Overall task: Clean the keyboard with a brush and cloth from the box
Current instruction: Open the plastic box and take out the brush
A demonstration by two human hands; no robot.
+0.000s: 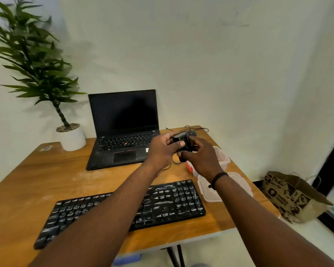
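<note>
**Both hands hold a small black object above the desk**

The left hand point(163, 149) and the right hand point(201, 158) meet in the air over the far right part of the table point(37, 170), and both grip 1 small black object point(181, 140); blur hides what it is. The left thumb lies across its front, and the right fingers curl round its lower side. Under the right hand sits a clear plastic box point(223, 158), its lid point(210, 191) lying nearer on the table beside the keyboard point(172, 201). The black keyboard lies flat at the near edge, beneath both forearms. Behind stand an open laptop point(123, 128) and a potted plant point(71, 137). A paper bag point(289, 197) rests on the floor at right.
</note>
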